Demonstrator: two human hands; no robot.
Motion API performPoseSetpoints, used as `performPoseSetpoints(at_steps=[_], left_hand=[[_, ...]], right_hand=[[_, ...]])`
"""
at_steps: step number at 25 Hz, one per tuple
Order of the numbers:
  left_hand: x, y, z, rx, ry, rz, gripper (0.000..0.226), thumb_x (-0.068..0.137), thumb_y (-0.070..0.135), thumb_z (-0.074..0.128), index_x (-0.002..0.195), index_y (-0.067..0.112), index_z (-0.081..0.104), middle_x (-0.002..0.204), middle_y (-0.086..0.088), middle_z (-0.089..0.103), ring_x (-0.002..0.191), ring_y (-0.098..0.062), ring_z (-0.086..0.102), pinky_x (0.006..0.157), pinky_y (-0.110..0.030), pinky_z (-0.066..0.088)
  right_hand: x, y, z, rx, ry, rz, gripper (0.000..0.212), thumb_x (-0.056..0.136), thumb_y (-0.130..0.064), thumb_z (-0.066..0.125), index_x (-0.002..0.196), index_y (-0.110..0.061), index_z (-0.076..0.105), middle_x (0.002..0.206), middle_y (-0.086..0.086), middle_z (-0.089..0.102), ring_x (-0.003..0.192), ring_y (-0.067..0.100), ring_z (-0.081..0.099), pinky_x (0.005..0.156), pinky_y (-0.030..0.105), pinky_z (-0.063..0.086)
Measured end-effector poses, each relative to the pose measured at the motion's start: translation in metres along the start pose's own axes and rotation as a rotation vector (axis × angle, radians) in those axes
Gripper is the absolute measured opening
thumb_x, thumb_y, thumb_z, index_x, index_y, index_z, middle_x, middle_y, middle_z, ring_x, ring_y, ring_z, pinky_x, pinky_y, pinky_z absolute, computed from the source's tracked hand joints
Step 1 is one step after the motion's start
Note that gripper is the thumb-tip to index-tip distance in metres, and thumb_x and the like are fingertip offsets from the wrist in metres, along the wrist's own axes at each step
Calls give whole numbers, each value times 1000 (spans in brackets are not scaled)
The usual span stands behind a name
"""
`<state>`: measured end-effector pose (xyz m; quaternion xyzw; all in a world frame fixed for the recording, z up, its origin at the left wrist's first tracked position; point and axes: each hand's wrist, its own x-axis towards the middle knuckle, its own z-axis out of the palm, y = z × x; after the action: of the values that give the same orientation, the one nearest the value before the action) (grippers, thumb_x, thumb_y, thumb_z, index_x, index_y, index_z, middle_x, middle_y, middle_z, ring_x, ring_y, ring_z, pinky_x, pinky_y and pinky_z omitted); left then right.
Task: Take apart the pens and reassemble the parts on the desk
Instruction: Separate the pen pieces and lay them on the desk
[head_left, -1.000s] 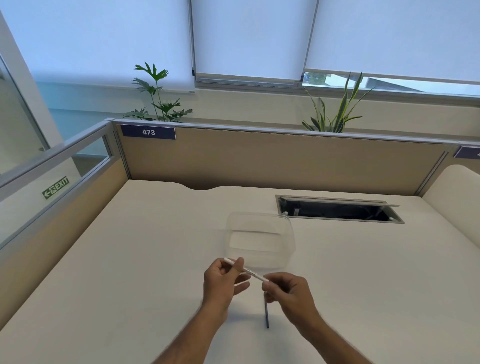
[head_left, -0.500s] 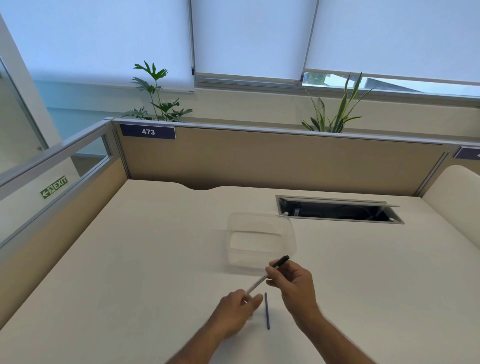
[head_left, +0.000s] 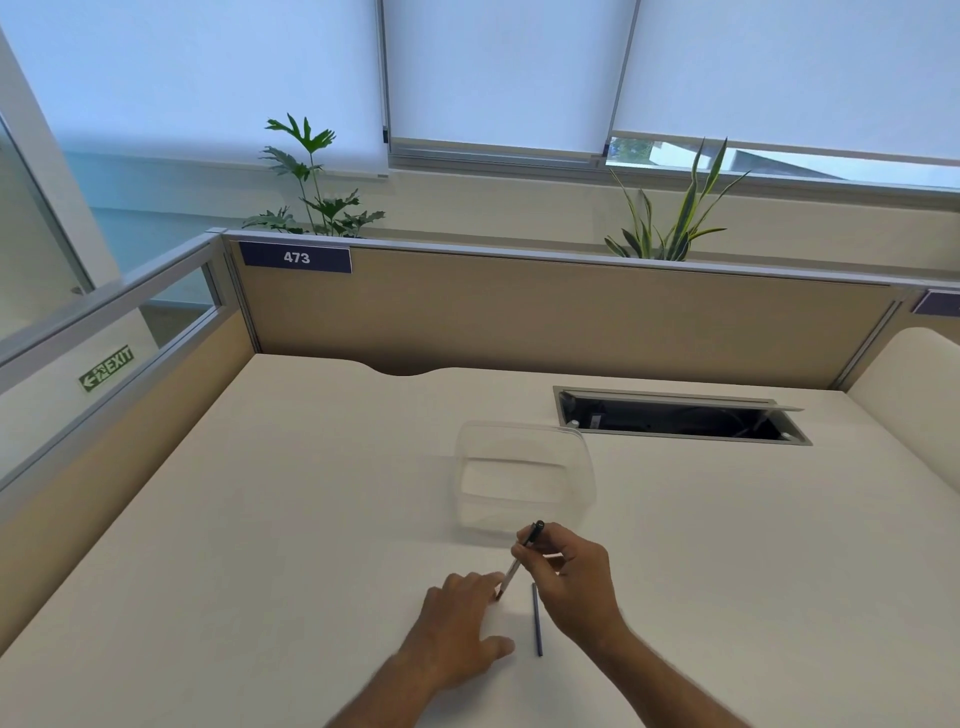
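Observation:
My right hand (head_left: 576, 577) grips a slim pen barrel (head_left: 519, 558), pale with a black upper end, tilted so that end points up and away near the container. The pen's lower tip hangs just above the desk, right by the fingertips of my left hand (head_left: 457, 634). That hand rests palm down on the desk with fingers loosely spread; nothing shows in it. A thin dark blue refill (head_left: 536, 621) lies flat on the desk between my two hands, pointing towards me.
A clear plastic container (head_left: 470, 441) stands on the white desk (head_left: 260, 519) just beyond my hands. Behind it to the right is an open cable slot (head_left: 675, 421). Tan partition panels (head_left: 519, 317) wall the desk at the back and left.
My left hand has let go of the pen and dropped onto the desk. My right hand has swung the pen more upright, black end up. The refill has not moved.

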<state>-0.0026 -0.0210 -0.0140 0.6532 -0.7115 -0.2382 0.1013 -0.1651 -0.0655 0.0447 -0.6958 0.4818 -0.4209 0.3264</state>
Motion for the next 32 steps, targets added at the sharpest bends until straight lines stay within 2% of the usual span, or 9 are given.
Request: performPoseSetpoints(at_steps=[3,5,9,11,16,19,26,29,32], left_hand=[[-5,-14,2,68,60,36,78,79,62,54,145,31,29,137,14,43,127,-13,36,105,-33,28],[-6,-19,1,79,115,26,69,80,61,53,141,33,36,136,17,45,127,-10,37,104,-30,28],[-1,-12,-2,-86,217,-81,46,80,54,63,122,38,55,118,21,58,114,-7,48,95,-28,35],[2,-6,-2,-171,248,-137,39,79,51,68,115,39,59,112,22,60,110,-7,50,92,-28,37],[5,3,-2,-304,294,-211,19,77,44,74,95,39,66,100,23,63,103,-6,54,86,-29,37],[5,3,-2,-352,310,-243,10,77,42,75,84,38,69,97,22,68,100,-7,58,91,-33,43],[2,2,-6,-418,307,-231,9,75,36,78,79,30,74,83,20,74,90,-3,65,90,-35,48],[-1,3,-8,-436,307,-236,8,75,33,78,77,27,73,79,18,74,85,-1,66,89,-34,49],[-2,5,-12,-540,336,-236,6,77,27,79,79,26,74,79,17,74,81,2,66,84,-30,51]], right_hand=[[1,-2,0,-23,6,-20,13,80,-9,80,84,-20,74,84,-26,73,75,0,71,60,9,49],[1,-3,0,-20,13,-17,14,80,-8,80,83,-20,74,84,-26,73,74,0,71,59,9,49],[0,-8,-1,-22,19,-29,14,80,-8,80,83,-19,74,79,-22,74,73,1,71,60,11,50],[-1,-11,-2,-17,21,-31,13,80,-8,80,84,-19,74,72,-19,74,73,2,71,60,12,51],[-2,-21,-4,15,40,-58,12,80,-5,80,84,-15,75,74,-12,76,73,2,72,60,12,52],[-3,-27,-5,30,41,-74,12,79,-4,80,84,-14,76,75,-9,76,73,2,72,61,19,56],[3,-34,-18,86,79,-114,13,79,-7,80,85,-17,75,77,-11,76,74,8,73,64,26,61],[11,-33,-30,168,141,-83,14,81,-6,79,88,-18,75,79,-7,76,74,18,74,64,40,64],[13,-26,-39,245,244,-53,14,80,-9,80,87,-19,74,76,0,76,72,25,74,67,42,63]])
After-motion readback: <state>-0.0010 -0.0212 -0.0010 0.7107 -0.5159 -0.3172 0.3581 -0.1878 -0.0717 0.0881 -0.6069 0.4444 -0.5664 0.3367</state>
